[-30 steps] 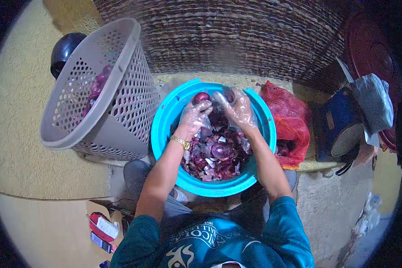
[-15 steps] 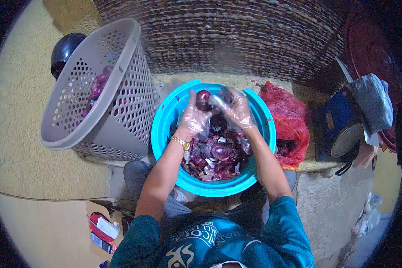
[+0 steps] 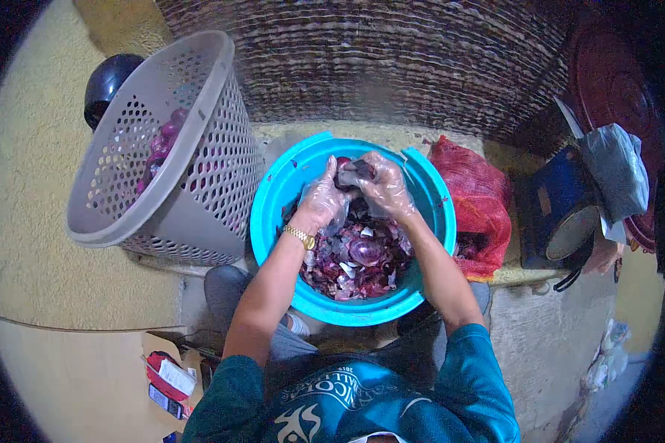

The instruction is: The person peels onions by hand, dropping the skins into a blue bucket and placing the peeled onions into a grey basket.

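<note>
Both my hands are in clear plastic gloves above the turquoise tub [image 3: 261,236]. My left hand [image 3: 324,201] is closed around a red onion [image 3: 343,163], which is partly covered by fingers. Against the onion's right side, my right hand [image 3: 384,188] has its fingers bent and pressed in. Something dark grey shows at those fingertips, too blurred to tell whether it is skin or a tool. Below, loose onion skins [image 3: 332,269] fill the tub, and one whole red onion [image 3: 366,251] lies on top of them.
At the left, a tilted grey perforated basket [image 3: 225,173] holds several red onions [image 3: 159,155]. A red mesh sack [image 3: 480,196] rests against the tub's right side. Further right stands a blue scale [image 3: 543,199] with a grey plastic bag [image 3: 619,166] on it. A phone [image 3: 165,401] lies at lower left.
My right hand has moved up and left and its fingers now cover much of the onion. My left hand keeps its hold and has tilted slightly. The tub and basket have not moved.
</note>
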`<action>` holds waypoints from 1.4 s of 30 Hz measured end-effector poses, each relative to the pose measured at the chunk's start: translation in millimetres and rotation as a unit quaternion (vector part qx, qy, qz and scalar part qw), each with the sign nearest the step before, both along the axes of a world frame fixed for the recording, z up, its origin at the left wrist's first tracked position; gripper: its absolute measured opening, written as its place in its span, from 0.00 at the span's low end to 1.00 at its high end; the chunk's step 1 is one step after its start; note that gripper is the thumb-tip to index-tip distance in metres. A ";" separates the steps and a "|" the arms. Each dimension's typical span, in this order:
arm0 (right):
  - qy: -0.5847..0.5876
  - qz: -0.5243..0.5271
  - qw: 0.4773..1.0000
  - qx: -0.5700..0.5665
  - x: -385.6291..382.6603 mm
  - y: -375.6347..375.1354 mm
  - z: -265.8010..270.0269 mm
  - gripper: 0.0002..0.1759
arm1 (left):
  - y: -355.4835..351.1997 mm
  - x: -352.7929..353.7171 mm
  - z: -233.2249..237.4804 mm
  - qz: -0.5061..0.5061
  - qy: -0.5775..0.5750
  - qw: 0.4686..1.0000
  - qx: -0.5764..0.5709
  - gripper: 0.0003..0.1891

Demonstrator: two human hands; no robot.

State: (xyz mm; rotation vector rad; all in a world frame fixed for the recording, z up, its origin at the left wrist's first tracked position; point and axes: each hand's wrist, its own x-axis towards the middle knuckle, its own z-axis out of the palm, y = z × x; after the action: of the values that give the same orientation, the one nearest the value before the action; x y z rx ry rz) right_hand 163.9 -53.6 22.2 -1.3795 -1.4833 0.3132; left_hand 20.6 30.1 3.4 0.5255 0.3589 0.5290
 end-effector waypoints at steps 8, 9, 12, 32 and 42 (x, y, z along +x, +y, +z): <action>0.019 -0.026 0.998 0.050 1.1 2.1 -12.1 0.12 | -7.6 -2.2 14.3 0.019 -0.012 0.999 0.025 0.19; 0.009 -0.051 0.998 0.040 -0.2 1.5 -10.2 0.11 | -5.6 -2.5 10.6 0.008 -0.010 0.998 0.069 0.19; -0.010 -0.109 0.994 0.009 -7.9 0.4 -3.7 0.11 | -5.2 2.1 4.4 0.006 -0.035 0.995 0.090 0.17; 0.311 -0.067 0.931 -0.177 -18.0 6.1 -4.3 0.23 | -2.6 -3.9 17.6 0.086 0.011 0.985 0.151 0.25; 0.334 -0.097 0.914 -0.211 -11.5 12.6 -18.4 0.24 | -3.6 3.0 10.6 0.097 0.054 0.964 0.243 0.26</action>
State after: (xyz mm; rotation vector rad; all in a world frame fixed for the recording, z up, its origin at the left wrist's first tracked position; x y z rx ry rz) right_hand 152.4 -41.0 3.8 -1.5281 -0.7236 0.9184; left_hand 23.6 26.5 14.0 1.0035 0.3881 0.7880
